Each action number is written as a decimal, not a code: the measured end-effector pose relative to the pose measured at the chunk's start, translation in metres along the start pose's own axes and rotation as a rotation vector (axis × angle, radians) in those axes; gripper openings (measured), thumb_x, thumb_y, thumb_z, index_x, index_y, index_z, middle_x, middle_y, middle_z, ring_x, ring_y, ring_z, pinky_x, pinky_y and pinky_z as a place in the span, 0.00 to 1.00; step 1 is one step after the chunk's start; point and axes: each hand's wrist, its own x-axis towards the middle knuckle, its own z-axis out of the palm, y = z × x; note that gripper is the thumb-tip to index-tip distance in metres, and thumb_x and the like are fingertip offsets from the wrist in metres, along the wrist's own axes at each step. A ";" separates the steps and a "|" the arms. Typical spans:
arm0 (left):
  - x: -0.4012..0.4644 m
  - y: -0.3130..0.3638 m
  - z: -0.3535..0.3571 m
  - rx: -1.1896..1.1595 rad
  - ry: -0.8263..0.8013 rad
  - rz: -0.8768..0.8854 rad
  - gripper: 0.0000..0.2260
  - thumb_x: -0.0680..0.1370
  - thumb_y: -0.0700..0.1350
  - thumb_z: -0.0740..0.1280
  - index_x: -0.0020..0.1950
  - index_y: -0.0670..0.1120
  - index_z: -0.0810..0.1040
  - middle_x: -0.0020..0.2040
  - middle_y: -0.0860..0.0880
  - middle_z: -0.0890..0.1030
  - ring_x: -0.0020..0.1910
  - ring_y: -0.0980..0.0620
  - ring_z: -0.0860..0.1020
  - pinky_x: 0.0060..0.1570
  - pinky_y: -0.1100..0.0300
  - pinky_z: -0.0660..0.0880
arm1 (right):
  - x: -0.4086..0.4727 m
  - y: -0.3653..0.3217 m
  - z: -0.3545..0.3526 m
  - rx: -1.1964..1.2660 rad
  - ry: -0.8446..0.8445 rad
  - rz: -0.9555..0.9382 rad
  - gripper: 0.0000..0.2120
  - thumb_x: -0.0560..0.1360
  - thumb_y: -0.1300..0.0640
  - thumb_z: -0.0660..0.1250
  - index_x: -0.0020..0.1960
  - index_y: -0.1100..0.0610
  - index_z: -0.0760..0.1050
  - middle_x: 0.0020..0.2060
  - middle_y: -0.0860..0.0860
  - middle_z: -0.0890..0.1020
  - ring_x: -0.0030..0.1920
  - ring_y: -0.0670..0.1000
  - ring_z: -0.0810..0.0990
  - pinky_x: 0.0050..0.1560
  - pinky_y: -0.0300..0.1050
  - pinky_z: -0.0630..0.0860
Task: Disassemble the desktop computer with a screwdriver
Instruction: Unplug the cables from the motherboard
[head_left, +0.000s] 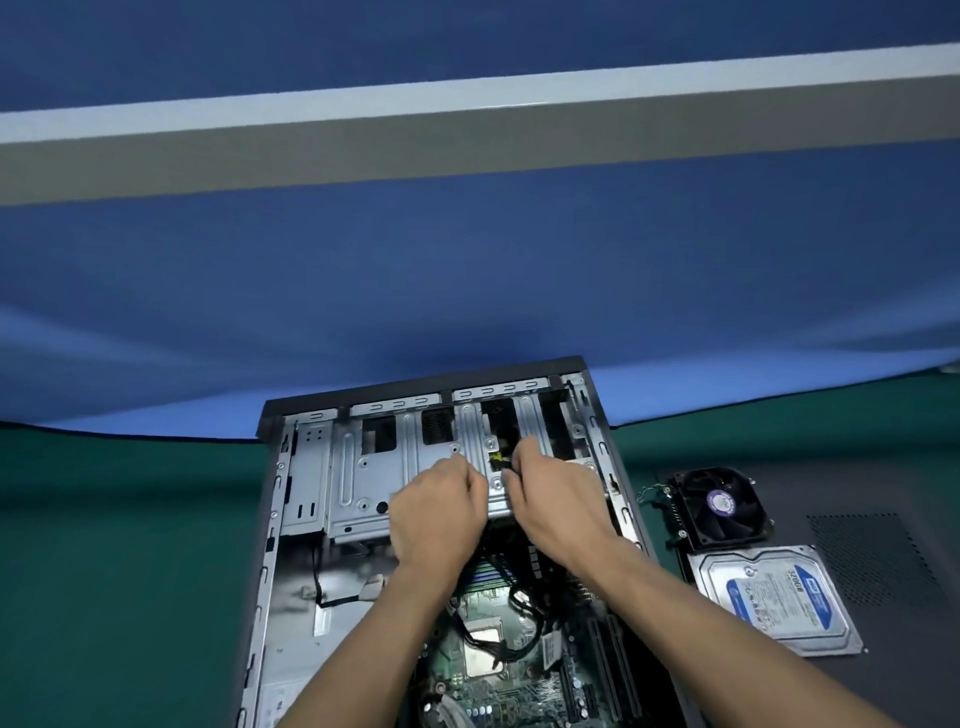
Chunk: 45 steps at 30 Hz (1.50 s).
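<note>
An open desktop computer case (270, 519) lies flat on the green table with its side panel off. Its silver drive cage (374, 467) fills the far half, and the green motherboard (498, 670) with black cables shows nearer to me. Both my hands are over the cage's right part. My left hand (439, 512) is curled at the cage's near edge. My right hand (553, 496) pinches a small black and yellow part (498, 460), probably a cable connector, against the cage. No screwdriver is in view.
A black case fan (724, 506) and a hard drive (779, 597) with a blue and white label lie to the right of the case on a dark grey side panel (883, 561). A blue cloth backdrop (467, 286) hangs behind the table.
</note>
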 end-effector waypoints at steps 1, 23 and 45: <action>0.000 0.000 0.000 0.000 -0.004 0.002 0.10 0.75 0.47 0.62 0.35 0.46 0.74 0.30 0.49 0.76 0.27 0.48 0.71 0.28 0.60 0.62 | 0.000 -0.001 0.001 -0.005 -0.005 -0.018 0.09 0.81 0.49 0.51 0.50 0.54 0.64 0.35 0.50 0.79 0.34 0.55 0.77 0.34 0.46 0.67; -0.087 0.058 -0.018 -0.722 -0.210 0.122 0.16 0.75 0.49 0.61 0.33 0.41 0.78 0.31 0.48 0.78 0.33 0.51 0.75 0.38 0.56 0.72 | -0.104 0.061 -0.007 0.253 0.239 0.276 0.12 0.77 0.52 0.64 0.58 0.52 0.65 0.50 0.46 0.68 0.43 0.48 0.70 0.39 0.44 0.64; -0.126 0.082 0.058 -0.150 -1.025 0.286 0.04 0.72 0.39 0.69 0.46 0.43 0.76 0.41 0.45 0.78 0.36 0.47 0.74 0.35 0.59 0.70 | -0.105 0.069 0.013 0.252 0.202 0.485 0.22 0.81 0.45 0.49 0.52 0.59 0.74 0.48 0.56 0.80 0.42 0.54 0.70 0.41 0.47 0.64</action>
